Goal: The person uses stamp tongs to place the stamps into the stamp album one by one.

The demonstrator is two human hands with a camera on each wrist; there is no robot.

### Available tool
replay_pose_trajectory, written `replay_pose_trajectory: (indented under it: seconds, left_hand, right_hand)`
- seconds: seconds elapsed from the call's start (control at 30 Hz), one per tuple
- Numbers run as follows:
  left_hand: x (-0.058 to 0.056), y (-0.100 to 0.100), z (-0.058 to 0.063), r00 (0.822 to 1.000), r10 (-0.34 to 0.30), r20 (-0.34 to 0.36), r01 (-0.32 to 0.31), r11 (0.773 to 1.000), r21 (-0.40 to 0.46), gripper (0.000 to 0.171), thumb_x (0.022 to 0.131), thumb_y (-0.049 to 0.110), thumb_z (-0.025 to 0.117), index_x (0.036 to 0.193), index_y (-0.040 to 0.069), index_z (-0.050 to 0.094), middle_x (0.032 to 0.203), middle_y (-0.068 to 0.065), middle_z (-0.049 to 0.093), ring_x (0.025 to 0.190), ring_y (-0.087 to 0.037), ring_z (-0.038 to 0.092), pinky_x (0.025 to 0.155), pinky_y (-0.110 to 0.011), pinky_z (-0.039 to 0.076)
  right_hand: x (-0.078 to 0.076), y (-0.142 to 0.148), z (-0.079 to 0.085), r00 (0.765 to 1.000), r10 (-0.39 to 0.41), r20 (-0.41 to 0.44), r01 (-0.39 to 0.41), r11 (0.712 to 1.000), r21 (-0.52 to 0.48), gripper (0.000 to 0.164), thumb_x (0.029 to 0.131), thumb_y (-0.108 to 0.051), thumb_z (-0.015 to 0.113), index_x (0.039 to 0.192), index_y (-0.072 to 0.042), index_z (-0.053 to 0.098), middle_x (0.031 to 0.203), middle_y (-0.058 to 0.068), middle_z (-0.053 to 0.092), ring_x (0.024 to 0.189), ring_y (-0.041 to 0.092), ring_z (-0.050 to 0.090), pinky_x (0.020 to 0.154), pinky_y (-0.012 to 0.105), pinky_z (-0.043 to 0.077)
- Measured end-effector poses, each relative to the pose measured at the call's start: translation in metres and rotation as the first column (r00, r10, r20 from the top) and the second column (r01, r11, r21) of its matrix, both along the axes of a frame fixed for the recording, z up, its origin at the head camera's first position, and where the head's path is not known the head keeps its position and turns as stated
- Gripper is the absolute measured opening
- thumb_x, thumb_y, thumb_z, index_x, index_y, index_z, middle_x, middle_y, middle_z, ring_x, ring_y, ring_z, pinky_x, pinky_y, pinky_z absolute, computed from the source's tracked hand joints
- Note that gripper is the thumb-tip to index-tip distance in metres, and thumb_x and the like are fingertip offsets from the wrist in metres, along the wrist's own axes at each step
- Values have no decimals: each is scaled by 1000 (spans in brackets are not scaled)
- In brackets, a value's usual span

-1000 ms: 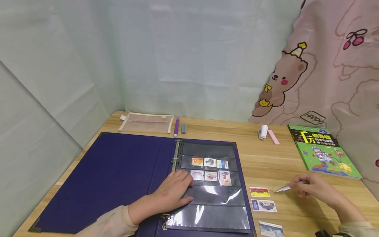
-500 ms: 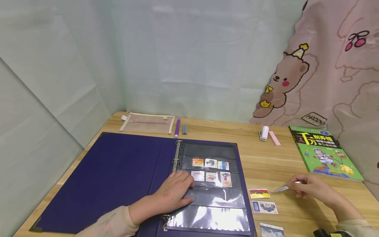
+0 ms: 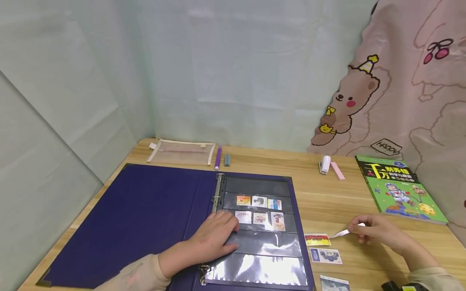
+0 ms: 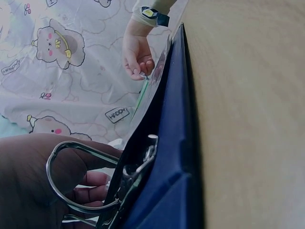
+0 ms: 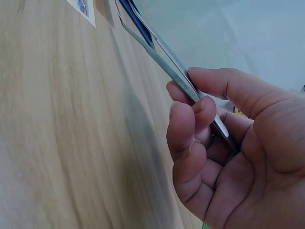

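My left hand (image 3: 214, 234) rests on the stamp album (image 3: 127, 218), its fingers over the inner edge of the black pocket page (image 3: 260, 244) beside the metal rings (image 4: 83, 176). Two rows of stamps (image 3: 259, 218) sit in that page's pockets. With my right hand (image 3: 378, 234) I pinch metal tweezers (image 5: 171, 69) between thumb and fingers. Their tips meet the right edge of a red and yellow stamp (image 3: 317, 239), which lies on the table against the album's right edge. Whether the tips grip it, I cannot tell. Below it lie a blue and white stamp (image 3: 325, 256) and a grey-blue one (image 3: 334, 284).
Along the back of the table lie a mesh zip pouch (image 3: 182, 152), a purple pen (image 3: 218, 158), and a small blue-grey block (image 3: 227, 160). A white stapler (image 3: 325, 165), a pink strip (image 3: 337, 171) and a green book (image 3: 402, 190) are at the right.
My right hand and the tweezers have shifted left. The red and yellow stamp has slid slightly left, to the album's edge. The left hand stays in place.
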State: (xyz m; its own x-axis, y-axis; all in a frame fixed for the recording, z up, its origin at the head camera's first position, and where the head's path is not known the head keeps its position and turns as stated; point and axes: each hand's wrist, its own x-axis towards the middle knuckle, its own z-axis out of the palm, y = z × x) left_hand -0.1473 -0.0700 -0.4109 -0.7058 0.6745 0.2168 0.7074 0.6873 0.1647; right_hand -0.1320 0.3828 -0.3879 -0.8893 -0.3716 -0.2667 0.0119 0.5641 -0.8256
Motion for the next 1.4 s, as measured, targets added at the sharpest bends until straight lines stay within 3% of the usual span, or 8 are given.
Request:
replay_pose_trajectory:
  seconds: [0.27, 0.57, 1.07, 1.4]
  left_hand:
    - [1, 0, 0, 1000, -4, 16, 4, 1000, 5, 33, 74, 42, 67, 89, 21, 47, 89, 9, 47, 85, -8, 41, 80, -29, 35]
    - [0, -1, 0, 1000, -4, 29, 4, 1000, 4, 33, 74, 42, 67, 90, 21, 47, 89, 10, 47, 85, -8, 41, 80, -29, 34]
    - [1, -1, 3, 999, -2, 52, 2, 1000, -3, 33, 75, 42, 67, 90, 21, 46, 91, 10, 47, 87, -8, 41, 80, -29, 34]
    - [1, -1, 2, 999, 0, 51, 0, 1000, 0, 33, 75, 42, 67, 90, 21, 47, 90, 10, 47, 86, -8, 41, 80, -29, 34]
  right_hand:
    - [-1, -3, 0, 999, 51, -2, -51, 997, -62, 20, 92, -12, 47, 95, 4, 59, 67, -10, 56, 59, 3, 53, 50, 26, 44]
    - [-6, -6, 1, 997, 71, 24, -70, 997, -31, 22, 92, -14, 46, 96, 5, 57, 67, -8, 56, 59, 3, 53, 51, 26, 45]
    - [-9, -12, 4, 992, 122, 40, -118, 989, -85, 24, 93, -13, 44, 97, 8, 55, 69, -8, 58, 62, 7, 57, 51, 26, 43]
    - [-6, -8, 7, 993, 118, -22, -119, 990, -75, 21, 93, -12, 44, 95, 5, 55, 72, -5, 60, 63, 16, 58, 50, 29, 40]
